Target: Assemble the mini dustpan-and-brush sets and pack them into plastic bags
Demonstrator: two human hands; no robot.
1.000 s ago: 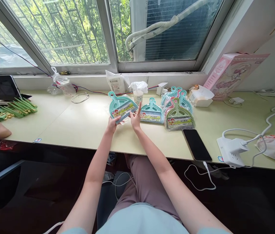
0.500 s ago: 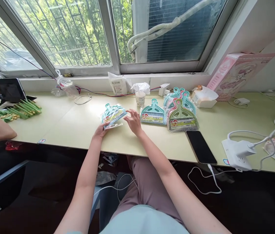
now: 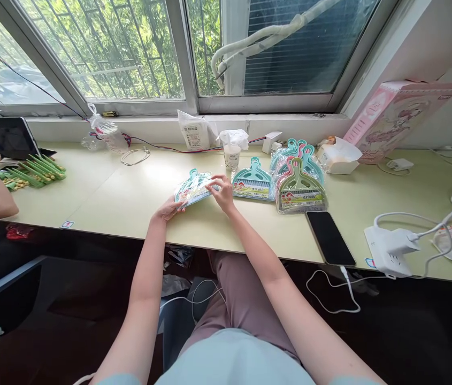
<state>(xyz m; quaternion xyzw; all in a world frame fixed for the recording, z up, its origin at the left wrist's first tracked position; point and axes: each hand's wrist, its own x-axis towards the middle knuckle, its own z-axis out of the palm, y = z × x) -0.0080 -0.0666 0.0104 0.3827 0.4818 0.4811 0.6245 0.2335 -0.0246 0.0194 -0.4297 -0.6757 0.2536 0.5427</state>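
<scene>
1. On the far side of the room there is one wide window (image 3: 121, 53) with grey metal frame; green leaves are seen through it.
2. Under it runs one long table (image 3: 105, 214), its smooth top pale yellow-green.
3. At far right stands one pink printed box (image 3: 398, 123).
4. Right of the middle is one heap of dustpan-and-brush sets (image 3: 300, 195) in clear plastic: one olive-green in front, one pink and several turquoise behind. They overlap, so I cannot count exactly.
5. At far left is one black tablet (image 3: 11, 138).
6. Just left of the heap lies one single turquoise wrapped set (image 3: 253, 184).
7. One more turquoise set in clear film (image 3: 193, 190) is over the table, between the left hand (image 3: 166, 209) and the right hand (image 3: 222, 193).
8. One black phone (image 3: 330, 238) lies near the heap, at the near right.
9. The left fingers are clamped on the near left edge of that middle set.
10. The right fingertips are close together at the film's right end; whether they pinch it, I cannot tell.
</scene>
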